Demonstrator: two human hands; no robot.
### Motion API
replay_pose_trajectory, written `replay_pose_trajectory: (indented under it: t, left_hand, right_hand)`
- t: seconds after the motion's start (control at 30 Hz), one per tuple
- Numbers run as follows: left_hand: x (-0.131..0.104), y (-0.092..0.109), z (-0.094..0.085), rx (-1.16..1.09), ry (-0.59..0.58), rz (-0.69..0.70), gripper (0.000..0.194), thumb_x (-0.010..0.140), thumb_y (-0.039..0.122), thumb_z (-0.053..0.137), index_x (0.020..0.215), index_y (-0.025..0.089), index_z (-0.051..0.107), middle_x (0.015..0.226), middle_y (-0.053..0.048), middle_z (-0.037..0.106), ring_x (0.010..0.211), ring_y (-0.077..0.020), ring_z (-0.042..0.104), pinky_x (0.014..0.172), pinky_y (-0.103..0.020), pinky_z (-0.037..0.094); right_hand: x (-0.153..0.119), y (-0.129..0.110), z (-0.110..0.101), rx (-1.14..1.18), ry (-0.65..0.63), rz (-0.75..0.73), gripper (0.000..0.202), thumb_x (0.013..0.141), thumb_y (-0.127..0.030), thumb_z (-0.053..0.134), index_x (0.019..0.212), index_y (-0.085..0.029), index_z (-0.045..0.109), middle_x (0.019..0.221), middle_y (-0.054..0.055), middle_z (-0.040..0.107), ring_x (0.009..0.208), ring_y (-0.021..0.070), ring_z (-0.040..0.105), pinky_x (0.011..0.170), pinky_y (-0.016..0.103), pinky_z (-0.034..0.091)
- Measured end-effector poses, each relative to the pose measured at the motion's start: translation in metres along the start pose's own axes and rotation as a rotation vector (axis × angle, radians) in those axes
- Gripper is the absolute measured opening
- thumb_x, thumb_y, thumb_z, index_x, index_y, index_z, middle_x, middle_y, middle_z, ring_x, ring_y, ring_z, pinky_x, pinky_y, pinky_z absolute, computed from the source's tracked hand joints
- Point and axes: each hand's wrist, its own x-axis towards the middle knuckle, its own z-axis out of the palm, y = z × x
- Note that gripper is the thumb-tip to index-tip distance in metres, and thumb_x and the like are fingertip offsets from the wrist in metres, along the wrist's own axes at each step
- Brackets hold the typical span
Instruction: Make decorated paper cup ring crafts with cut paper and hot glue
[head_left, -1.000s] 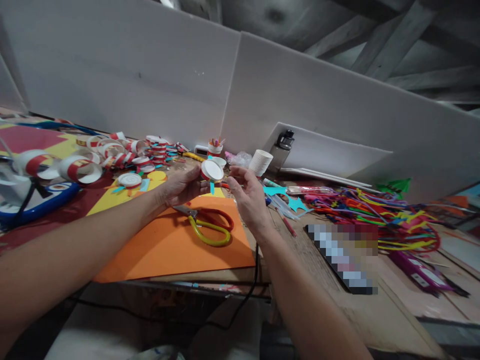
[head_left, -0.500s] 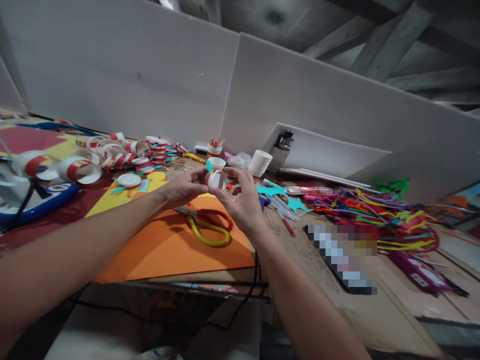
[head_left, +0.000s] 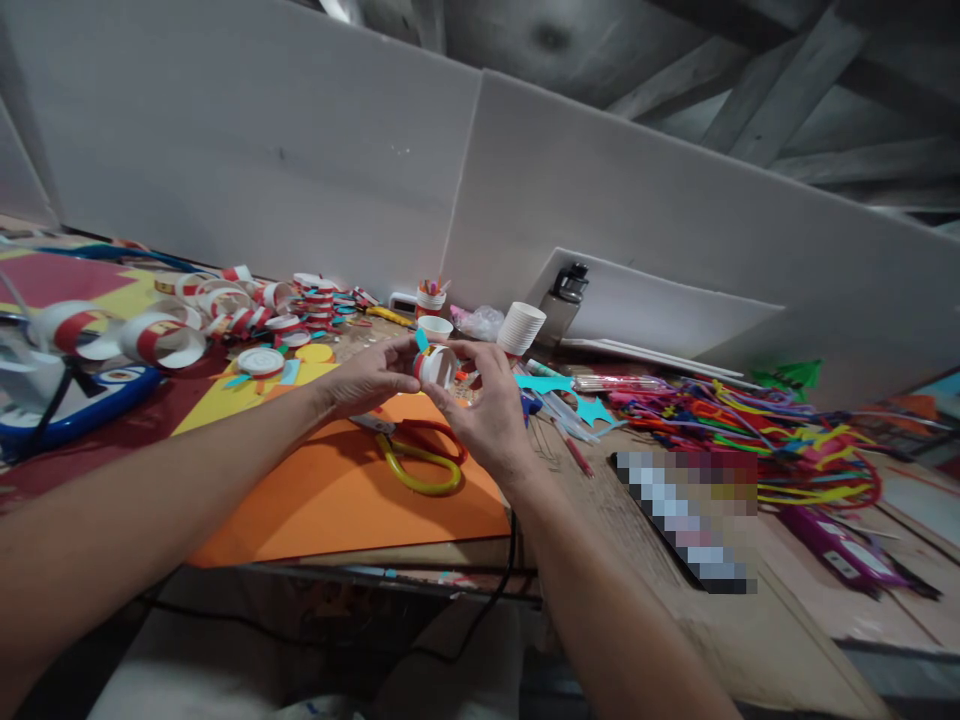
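1. Two bare hands in the head view, close together over the orange sheet (head_left: 337,505); the red-and-white paper cup piece (head_left: 442,368) is between them, off the worktop, tilted on its side.
2. Left hand (head_left: 373,377): thumb and fingers pinch its left edge, near the turquoise tab (head_left: 422,341). Right hand (head_left: 491,408): curled round the other side, thumb low, fingers over the top; exact fingertip contact hidden.
3. Scissors (head_left: 424,488) lie on the sheet just below, untouched. White cup stack (head_left: 520,328) stands beyond the right hand; similar lid-like piece (head_left: 260,361) left.
4. Step, judged: two-handed adjusting or pressing around the tab.
5. Next move likely calls for light, steady pinches, tab kept straight, thin wall not crushed. Whether the tab is firmly attached: can't tell.
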Motion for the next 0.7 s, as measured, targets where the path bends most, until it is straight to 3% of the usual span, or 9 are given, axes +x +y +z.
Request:
replay_pose_trajectory:
  t: [0.3,0.5,0.7]
  left_hand:
    - [0.000,0.001,0.000,-0.001,-0.006,-0.010,0.060,0.056,0.018,0.087,0.113,0.018,0.070,0.108,-0.010,0.071,0.106,-0.0259,0.064,0.087,-0.032,0.048]
    - [0.002,-0.001,-0.001,-0.011,-0.021,0.005,0.056,0.059,0.017,0.086,0.112,0.019,0.070,0.112,-0.010,0.070,0.107,-0.0255,0.064,0.089,-0.032,0.049]
    - [0.001,0.001,-0.003,-0.073,-0.008,0.012,0.056,0.061,0.030,0.087,0.113,0.018,0.069,0.119,-0.011,0.067,0.106,-0.0236,0.063,0.088,-0.031,0.051]
  right_hand:
    - [0.000,0.000,0.001,-0.001,0.016,-0.003,0.038,0.077,-0.028,0.074,0.111,-0.023,0.059,0.112,0.008,0.060,0.104,0.0226,0.056,0.085,0.039,0.050]
    - [0.000,-0.002,-0.001,0.048,0.021,0.007,0.040,0.078,-0.037,0.073,0.114,-0.025,0.058,0.112,0.008,0.060,0.102,0.0221,0.056,0.080,0.037,0.052]
    - [0.002,0.010,0.001,0.235,0.129,0.206,0.033,0.082,-0.042,0.066,0.108,-0.023,0.059,0.108,0.007,0.060,0.087,0.0163,0.058,0.070,0.030,0.050]
